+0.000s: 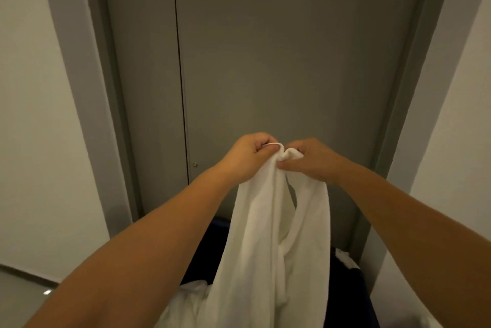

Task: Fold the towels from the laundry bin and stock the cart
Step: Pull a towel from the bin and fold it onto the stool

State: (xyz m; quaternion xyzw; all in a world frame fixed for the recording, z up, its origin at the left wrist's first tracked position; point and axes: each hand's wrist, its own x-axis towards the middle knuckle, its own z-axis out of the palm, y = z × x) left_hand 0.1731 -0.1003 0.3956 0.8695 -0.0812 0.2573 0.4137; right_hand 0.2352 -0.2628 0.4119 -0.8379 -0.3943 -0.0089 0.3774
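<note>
Looks early in the job — one white towel (265, 234) hanging unfolded over the dark bin (345, 301), its top edge pinched together in the grip of left hand (248, 157) and right hand (309, 159), more towels (183, 303) heaped below — no cart in view.

Head-worn view, facing forward at a grey door (279, 62), hands close below

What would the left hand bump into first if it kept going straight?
Probably the grey door ahead, though depth is hard to judge. The left hand, gripping the white towel, points forward, just past the right hand.
</note>
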